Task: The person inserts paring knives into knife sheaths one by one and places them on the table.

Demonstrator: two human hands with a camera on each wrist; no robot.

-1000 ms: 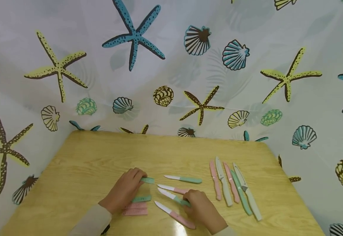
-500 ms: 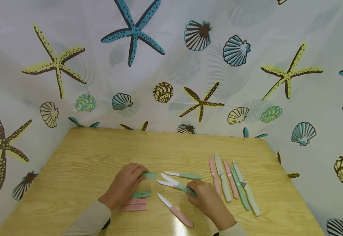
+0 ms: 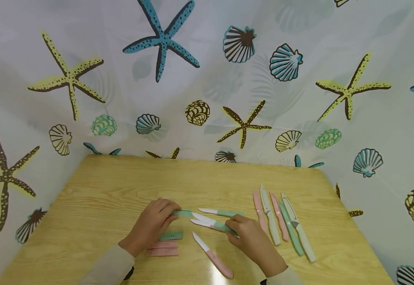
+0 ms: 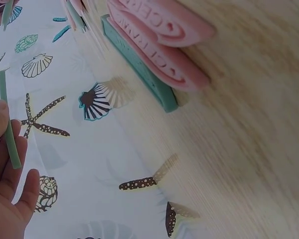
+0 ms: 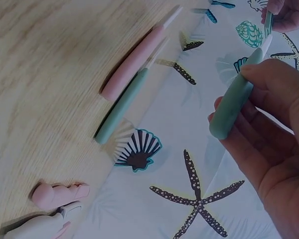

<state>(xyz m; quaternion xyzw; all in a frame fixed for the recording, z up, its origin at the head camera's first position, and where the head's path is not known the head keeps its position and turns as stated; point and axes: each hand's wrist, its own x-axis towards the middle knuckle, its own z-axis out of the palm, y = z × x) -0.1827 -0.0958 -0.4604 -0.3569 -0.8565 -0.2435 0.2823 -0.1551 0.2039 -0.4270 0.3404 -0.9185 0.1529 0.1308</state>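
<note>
My left hand [image 3: 153,223] pinches a green blade sheath [image 3: 182,213] between thumb and fingers, its free end pointing right. My right hand [image 3: 253,241] grips a green-handled paring knife [image 5: 234,104] by the handle. Its white blade points left, tip right at the sheath's end in the head view. Below my left hand lie another green sheath [image 3: 171,236] and two pink sheaths [image 4: 162,59] with raised lettering. Another green-handled knife [image 3: 229,213] lies behind the held one. A pink-handled knife [image 5: 134,62] is mostly hidden under it in the head view; another pink-handled knife [image 3: 219,264] lies nearer me.
Several knives with pink, green and cream handles lie side by side at the right, among them a cream-handled knife [image 3: 271,221]. Behind the wooden table [image 3: 128,178] hangs a white cloth [image 3: 178,130] printed with starfish and shells.
My right hand has lifted the green-handled knife and moved it up and slightly right, then toward the sheath, bringing the blade tip to its end. The left hand has shifted slightly right with the sheath.
</note>
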